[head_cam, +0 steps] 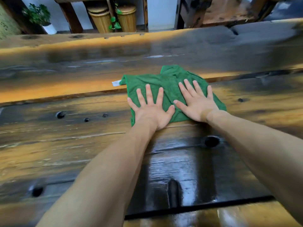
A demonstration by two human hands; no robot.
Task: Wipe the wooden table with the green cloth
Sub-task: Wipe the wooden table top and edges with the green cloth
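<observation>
Both my hands flat on green cloth [165,89], fingers spread, palms down, gripping nothing. Left hand [151,110] on cloth's near-left part, heel of palm over cloth's near edge onto bare wood. Right hand [197,104] on right part, thumbs nearly meeting. Cloth rumpled, spread mid-desk across seam between planks, white tag [116,83] poking out at far-left corner. Desk [65,145] dark, glossy, knot holes showing; view partly motion-blurred. Beyond far edge: two wicker baskets [113,18], potted plant [41,17].
</observation>
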